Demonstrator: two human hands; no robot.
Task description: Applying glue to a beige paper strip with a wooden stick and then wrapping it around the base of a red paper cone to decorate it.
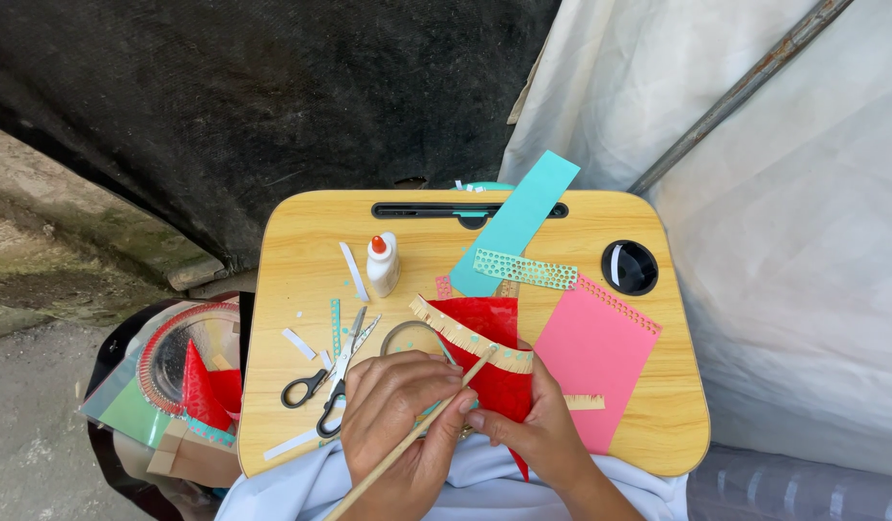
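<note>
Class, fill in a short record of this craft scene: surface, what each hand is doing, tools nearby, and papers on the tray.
surface: wooden lap tray
left hand: grips a thin wooden stick
right hand: pinches red paper with a tan fringe
tools: scissors left of the hands, glue bottle upright, tape roll
papers: pink sheet, teal strip, punched teal strip
beside tray: round silver plate

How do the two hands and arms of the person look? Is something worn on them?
Both the left hand and the right hand are bare: no gloves, and no rings or watch that I can see. The forearms show no sleeves up to the picture's lower edge. Fingernails look short and unpainted.
</note>
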